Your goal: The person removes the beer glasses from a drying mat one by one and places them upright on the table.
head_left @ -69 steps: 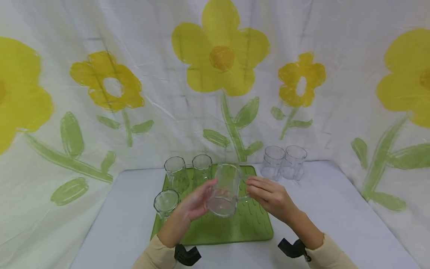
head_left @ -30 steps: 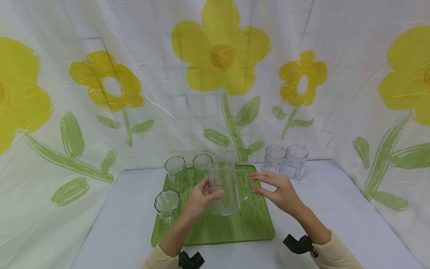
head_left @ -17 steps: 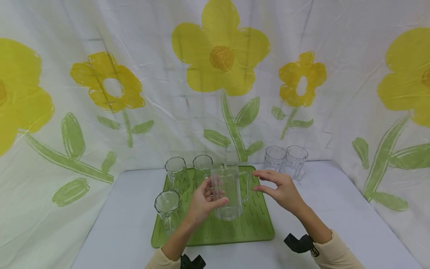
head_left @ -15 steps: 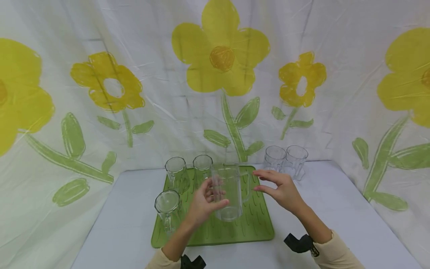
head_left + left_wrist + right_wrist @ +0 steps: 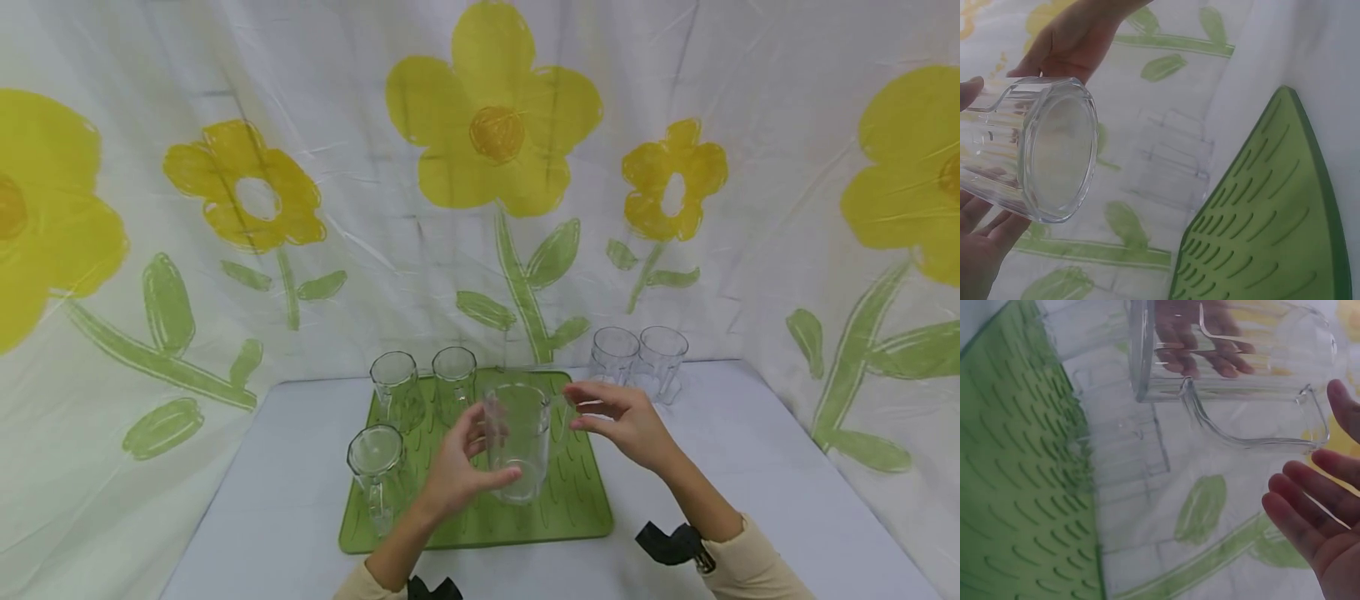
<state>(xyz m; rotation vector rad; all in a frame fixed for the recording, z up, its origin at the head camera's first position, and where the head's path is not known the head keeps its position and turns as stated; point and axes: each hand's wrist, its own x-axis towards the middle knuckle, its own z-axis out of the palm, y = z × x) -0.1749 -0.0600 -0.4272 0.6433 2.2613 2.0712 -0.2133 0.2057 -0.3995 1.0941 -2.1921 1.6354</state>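
A clear glass mug (image 5: 517, 442) is held above the green mat (image 5: 480, 525), its handle pointing right. My left hand (image 5: 461, 467) grips the mug's body, thumb in front and fingers round the far side. In the left wrist view, the base of the mug (image 5: 1063, 150) faces the camera. My right hand (image 5: 622, 421) is at the mug's handle (image 5: 561, 429), fingers fairly straight. The right wrist view has the right hand's index fingertip close to the handle's corner and its thumb apart; whether they touch is unclear.
On the mat's left side stand three glass mugs: a front one (image 5: 375, 471), a back-left one (image 5: 397, 392) and another behind the left hand (image 5: 453, 383). Two more mugs (image 5: 613, 354) stand together on the white table (image 5: 720, 467), back right. A flowered curtain (image 5: 360, 275) hangs behind.
The right hand let go of the handle, and the mug turned more upright in the left hand. Over the last second the mug shifted right and slightly down, bringing its handle to the right fingertips.
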